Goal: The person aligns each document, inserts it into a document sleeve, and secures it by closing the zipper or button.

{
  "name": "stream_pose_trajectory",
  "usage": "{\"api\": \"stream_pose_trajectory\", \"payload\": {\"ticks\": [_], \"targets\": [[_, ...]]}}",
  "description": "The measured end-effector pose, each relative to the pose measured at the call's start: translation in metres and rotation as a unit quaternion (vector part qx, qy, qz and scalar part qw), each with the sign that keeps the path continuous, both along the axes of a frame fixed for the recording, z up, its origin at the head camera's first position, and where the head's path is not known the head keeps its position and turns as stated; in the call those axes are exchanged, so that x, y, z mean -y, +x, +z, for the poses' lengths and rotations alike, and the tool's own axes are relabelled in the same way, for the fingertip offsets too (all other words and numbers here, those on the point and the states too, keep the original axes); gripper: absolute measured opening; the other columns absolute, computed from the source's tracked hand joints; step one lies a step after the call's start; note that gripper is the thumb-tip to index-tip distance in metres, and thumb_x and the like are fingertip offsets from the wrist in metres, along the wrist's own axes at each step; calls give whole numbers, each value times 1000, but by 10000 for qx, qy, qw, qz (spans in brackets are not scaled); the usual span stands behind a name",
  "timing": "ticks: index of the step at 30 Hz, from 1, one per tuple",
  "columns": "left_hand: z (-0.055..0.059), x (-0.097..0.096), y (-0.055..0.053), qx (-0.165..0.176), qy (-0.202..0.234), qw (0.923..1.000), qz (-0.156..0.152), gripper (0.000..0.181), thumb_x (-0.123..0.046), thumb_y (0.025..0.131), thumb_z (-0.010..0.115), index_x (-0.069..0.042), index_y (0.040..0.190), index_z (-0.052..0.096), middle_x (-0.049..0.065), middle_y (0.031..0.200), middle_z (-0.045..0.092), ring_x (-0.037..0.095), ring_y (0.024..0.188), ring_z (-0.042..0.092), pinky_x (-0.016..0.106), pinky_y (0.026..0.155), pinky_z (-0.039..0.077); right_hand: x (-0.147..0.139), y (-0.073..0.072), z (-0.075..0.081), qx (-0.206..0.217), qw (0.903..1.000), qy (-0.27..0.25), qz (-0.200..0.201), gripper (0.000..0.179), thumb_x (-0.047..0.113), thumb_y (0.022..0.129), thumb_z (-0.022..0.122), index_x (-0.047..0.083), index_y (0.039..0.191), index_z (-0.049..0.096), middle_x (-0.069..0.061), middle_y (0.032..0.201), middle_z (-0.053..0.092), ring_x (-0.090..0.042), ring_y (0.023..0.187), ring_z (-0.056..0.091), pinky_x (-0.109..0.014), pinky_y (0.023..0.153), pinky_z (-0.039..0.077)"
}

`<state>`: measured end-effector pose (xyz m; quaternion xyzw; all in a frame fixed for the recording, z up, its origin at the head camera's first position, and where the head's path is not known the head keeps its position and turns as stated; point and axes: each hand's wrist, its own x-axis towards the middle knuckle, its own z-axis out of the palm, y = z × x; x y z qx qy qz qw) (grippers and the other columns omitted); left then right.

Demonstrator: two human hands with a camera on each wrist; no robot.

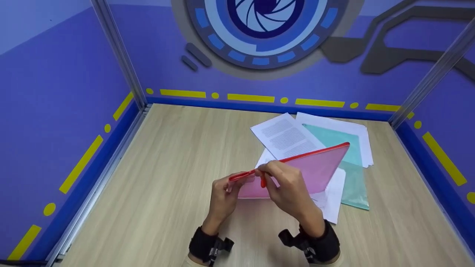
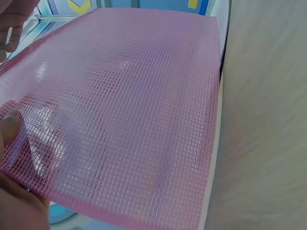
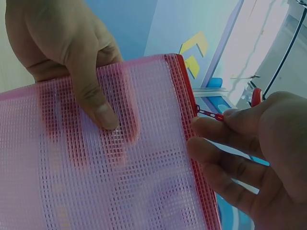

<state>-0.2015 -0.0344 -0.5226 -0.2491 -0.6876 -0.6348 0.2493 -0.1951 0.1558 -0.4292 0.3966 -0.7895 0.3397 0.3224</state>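
A pink mesh zip pouch (image 1: 313, 171) stands tilted above the table, its red zip edge uppermost in the head view. My left hand (image 1: 222, 194) grips one end of it, thumb on one face and fingers behind, seen through the mesh in the right wrist view. With thumb and forefinger, my right hand (image 1: 291, 187) pinches the red zip pull (image 3: 211, 114) near that same end. The other right fingers lie along the red zip band (image 3: 184, 84). In the left wrist view, the pouch's mesh face (image 2: 124, 105) fills most of the frame.
Behind the pouch lie a printed sheet (image 1: 285, 137), more white papers (image 1: 365, 144) and a green translucent pouch (image 1: 358, 185). Another white paper (image 1: 336, 200) sticks out below the pink pouch. Blue panels (image 1: 259, 89) wall the wooden table (image 1: 167, 167) at the back and sides.
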Motion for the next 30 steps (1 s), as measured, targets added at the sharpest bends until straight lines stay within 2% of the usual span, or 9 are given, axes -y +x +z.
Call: {"api": "stream_pose_trajectory", "payload": {"ticks": [2, 5, 8, 13, 20, 25, 30], "targets": [[5, 0, 2, -2, -15, 10000, 71, 23, 15, 93, 70, 3, 110, 79, 17, 99, 80, 39, 91, 78, 31, 86, 61, 0, 0, 0, -24, 9999, 83, 52, 26, -11, 82, 84, 2, 101, 72, -4, 88, 73, -14, 76, 68, -29, 75, 62], [7, 1, 3, 74, -42, 9999, 136, 23, 12, 94, 70, 2, 112, 79, 15, 101, 80, 38, 92, 78, 32, 86, 61, 0, 1, 1, 26, 9999, 155, 57, 27, -12, 81, 84, 2, 102, 73, -4, 89, 74, -13, 76, 67, -28, 75, 61], [1, 2, 1, 164, -69, 9998, 131, 23, 10, 95, 70, 0, 113, 79, 11, 102, 81, 35, 93, 78, 33, 88, 61, -1, 2, 0, 109, 9997, 214, 46, 28, -10, 81, 85, 3, 104, 74, -3, 90, 74, -12, 76, 67, -26, 75, 60], [-16, 4, -7, 181, -169, 9997, 91, 23, 8, 96, 70, -3, 114, 80, 6, 105, 81, 27, 97, 79, 32, 91, 59, -4, 2, 1, 110, 9997, 194, 91, 30, -8, 81, 87, 4, 105, 74, -3, 89, 74, -13, 76, 68, -25, 74, 60], [-24, 5, -13, -198, -187, 9995, 138, 25, 8, 95, 71, -5, 114, 80, 5, 104, 81, 24, 96, 79, 29, 85, 60, -6, -1, 1, 71, 10000, 20, -23, 22, -6, 83, 85, 1, 100, 74, -5, 88, 74, -16, 76, 70, -31, 72, 62], [-21, 4, -12, -272, -130, 9995, 74, 22, 10, 96, 69, -5, 107, 80, 5, 100, 81, 25, 95, 79, 26, 82, 59, -8, -3, 0, -15, 9997, -105, -219, 20, -7, 84, 84, 2, 98, 73, -5, 86, 74, -18, 76, 71, -35, 72, 62], [-15, 5, -10, -263, -24, 9995, 153, 25, 17, 92, 68, 3, 110, 79, 14, 96, 80, 32, 90, 79, 27, 81, 59, -11, -4, 2, -30, 9993, -150, -328, 21, -8, 84, 83, 2, 98, 72, -5, 87, 74, -18, 76, 71, -36, 72, 62]]}}
